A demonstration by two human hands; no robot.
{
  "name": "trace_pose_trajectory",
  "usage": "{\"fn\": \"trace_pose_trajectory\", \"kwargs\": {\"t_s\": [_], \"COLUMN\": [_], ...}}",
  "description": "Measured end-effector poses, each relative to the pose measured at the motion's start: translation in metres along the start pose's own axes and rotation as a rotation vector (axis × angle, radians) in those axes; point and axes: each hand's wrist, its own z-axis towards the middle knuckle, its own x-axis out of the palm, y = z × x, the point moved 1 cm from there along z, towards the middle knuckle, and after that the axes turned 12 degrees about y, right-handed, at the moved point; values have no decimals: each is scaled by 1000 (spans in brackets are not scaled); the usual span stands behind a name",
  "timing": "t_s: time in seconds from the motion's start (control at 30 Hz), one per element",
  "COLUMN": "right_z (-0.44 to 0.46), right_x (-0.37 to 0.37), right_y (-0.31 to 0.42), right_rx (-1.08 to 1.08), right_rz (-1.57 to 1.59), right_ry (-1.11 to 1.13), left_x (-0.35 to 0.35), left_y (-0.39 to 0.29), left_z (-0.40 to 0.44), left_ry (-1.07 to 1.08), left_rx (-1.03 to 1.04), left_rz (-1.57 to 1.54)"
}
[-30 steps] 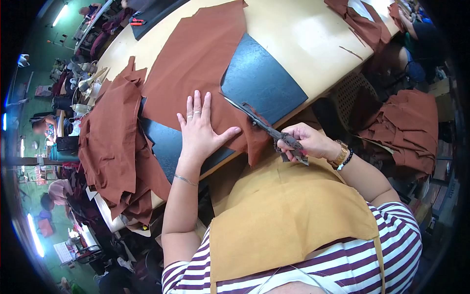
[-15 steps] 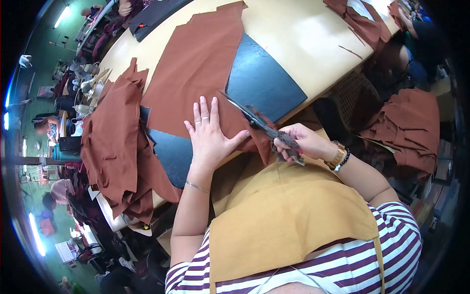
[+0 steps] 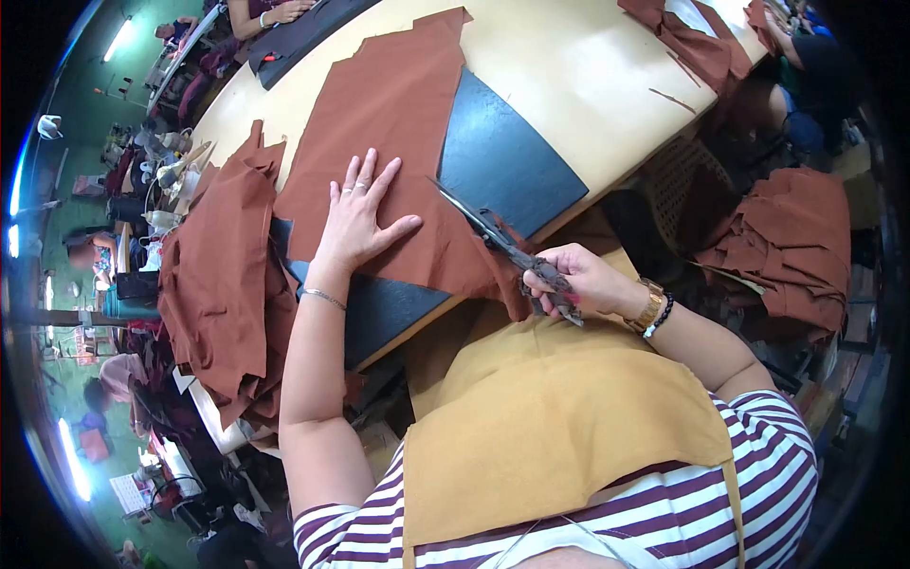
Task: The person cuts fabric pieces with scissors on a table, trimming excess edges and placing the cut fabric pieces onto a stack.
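Observation:
A long rust-brown fabric piece [image 3: 379,123] lies over a dark blue board [image 3: 517,142] on the table. My left hand [image 3: 360,216] rests on this fabric, palm down with fingers spread. In my right hand [image 3: 592,280] is a pair of scissors [image 3: 498,237], its handles wrapped in ragged grey cloth. The blades point up and left along the fabric's right edge, and a narrow flap of fabric hangs beside them near the table's front edge. My fingers hide part of the handles.
A heap of rust-brown fabric [image 3: 218,284] sits at the table's left, partly over its edge. Another pile [image 3: 782,251] is at the right by a chair [image 3: 682,190]. More fabric [image 3: 687,43] lies at the far right. Across the table, another person's hand [image 3: 289,11] is near dark cloth [image 3: 303,38].
My left hand has slid left and slightly up across the fabric, uncovering more of the blue board near the front edge. The scissors stay nearly in place. The other person's hand has moved over the dark cloth.

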Motion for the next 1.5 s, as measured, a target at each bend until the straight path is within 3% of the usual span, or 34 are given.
{"fn": "trace_pose_trajectory", "kwargs": {"t_s": [0.17,0.8,0.93,1.17,1.4,1.5], "right_z": [4,-2,0,-9,-6,2], "right_x": [4,3,3,9,9,13], "right_y": [5,-10,-5,-9,-4,4], "right_rx": [12,-77,-1,-55,-13,-4], "right_rz": [-15,35,26,26,50,41], "right_ry": [-61,-7,-66,-43,-63,-103], "left_x": [11,35,37,30,17,26], "left_y": [0,-55,-72,-97,-35,-38], "left_z": [-2,-33,-39,-46,-33,-34], "left_ry": [-17,-110,-105,15,-41,-54], "left_rx": [9,-340,-364,-499,-183,-159], "left_rz": [45,-3,3,-106,22,-8]}}
